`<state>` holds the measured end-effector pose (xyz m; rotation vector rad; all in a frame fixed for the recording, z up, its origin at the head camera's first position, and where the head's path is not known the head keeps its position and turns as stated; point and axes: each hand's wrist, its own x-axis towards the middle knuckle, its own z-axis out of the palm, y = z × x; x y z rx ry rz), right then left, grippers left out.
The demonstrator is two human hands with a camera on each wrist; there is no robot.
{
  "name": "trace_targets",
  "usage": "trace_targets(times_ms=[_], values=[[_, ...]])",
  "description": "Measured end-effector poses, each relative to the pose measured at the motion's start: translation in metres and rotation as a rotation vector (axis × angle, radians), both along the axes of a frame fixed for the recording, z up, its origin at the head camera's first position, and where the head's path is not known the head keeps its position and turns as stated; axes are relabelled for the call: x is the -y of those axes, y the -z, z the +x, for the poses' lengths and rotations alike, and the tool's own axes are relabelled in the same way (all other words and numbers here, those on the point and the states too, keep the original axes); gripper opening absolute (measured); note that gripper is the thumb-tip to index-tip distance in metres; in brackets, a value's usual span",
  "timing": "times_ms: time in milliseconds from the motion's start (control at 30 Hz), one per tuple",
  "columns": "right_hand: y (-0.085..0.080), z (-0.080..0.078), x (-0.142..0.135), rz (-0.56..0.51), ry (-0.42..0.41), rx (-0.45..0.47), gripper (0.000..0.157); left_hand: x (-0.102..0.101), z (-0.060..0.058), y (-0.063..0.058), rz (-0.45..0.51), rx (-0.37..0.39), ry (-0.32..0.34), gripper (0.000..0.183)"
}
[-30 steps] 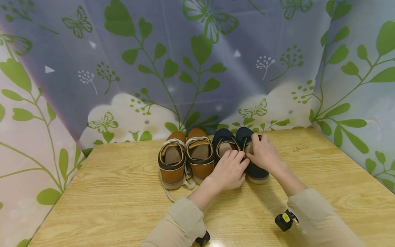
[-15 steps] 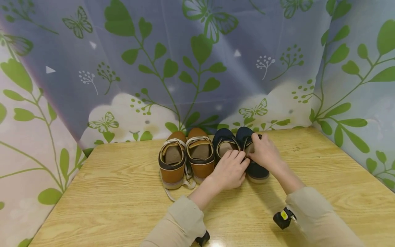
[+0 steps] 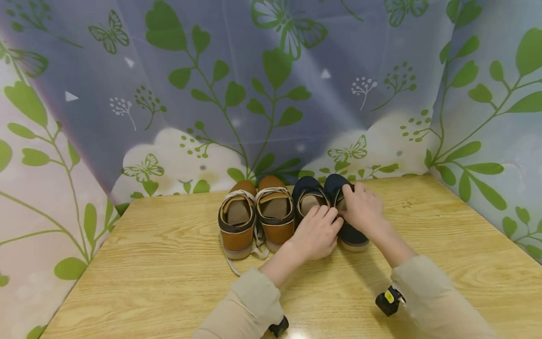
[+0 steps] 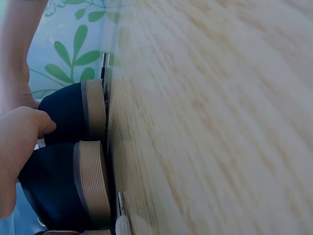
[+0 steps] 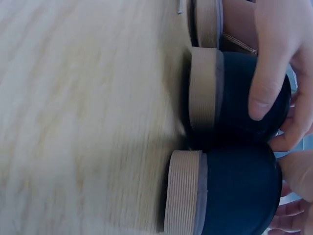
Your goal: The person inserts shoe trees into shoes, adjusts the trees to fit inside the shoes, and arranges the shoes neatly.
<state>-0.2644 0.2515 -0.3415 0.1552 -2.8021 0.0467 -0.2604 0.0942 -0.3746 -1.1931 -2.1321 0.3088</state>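
Note:
Two navy shoes stand side by side, heels toward me: a left one (image 3: 306, 186) and a right one (image 3: 353, 238). My left hand (image 3: 317, 233) reaches across the left shoe's heel, its curled fingertips at the inner side of the right shoe's opening. From the right, my right hand (image 3: 364, 207) bends over that same opening, thumb and fingers close together. A thin shoelace runs down to the meeting fingertips, where both hands pinch it; its ends are hidden. In the right wrist view the left thumb (image 5: 264, 95) lies against a navy heel.
Left of the navy pair stands a brown pair, one shoe (image 3: 237, 240) beside the other (image 3: 277, 233). Their loose pale lace (image 3: 260, 252) trails on the wooden table (image 3: 169, 282). A leaf-printed cloth (image 3: 237, 113) hangs right behind the toes.
My right hand shifts slightly, its fingers moving a little over the right shoe's opening. The left hand and the shoes stay almost where they were.

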Motion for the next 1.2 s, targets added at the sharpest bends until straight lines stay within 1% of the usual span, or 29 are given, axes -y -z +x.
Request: trace_targets(times_ms=[67,133,300,467,567,733,967,1200], values=[[0.001,0.002,0.000,0.042,-0.024,-0.036,0.043,0.000,0.000,0.001,0.002,0.005,0.004,0.033],[0.002,0.005,-0.001,0.090,-0.030,-0.061,0.041,-0.001,0.001,0.001,0.000,0.011,0.008,0.033],[0.001,0.007,-0.002,0.220,-0.006,-0.123,0.042,-0.001,0.001,0.000,-0.016,0.025,-0.008,0.033],[-0.001,0.006,-0.003,0.266,-0.017,-0.173,0.038,-0.001,0.000,-0.002,-0.016,0.024,-0.015,0.033],[-0.002,0.005,-0.003,0.268,-0.028,-0.165,0.037,-0.001,0.000,-0.002,-0.014,0.028,-0.014,0.033],[-0.005,0.001,-0.002,0.287,-0.042,-0.124,0.038,-0.001,-0.001,-0.001,-0.015,0.034,-0.016,0.034],[-0.006,-0.004,0.000,0.307,-0.019,-0.068,0.035,-0.001,-0.001,0.000,-0.017,0.040,-0.019,0.035],[-0.004,-0.006,0.000,0.299,-0.017,-0.087,0.033,-0.001,-0.001,0.001,-0.004,0.024,-0.010,0.034]])
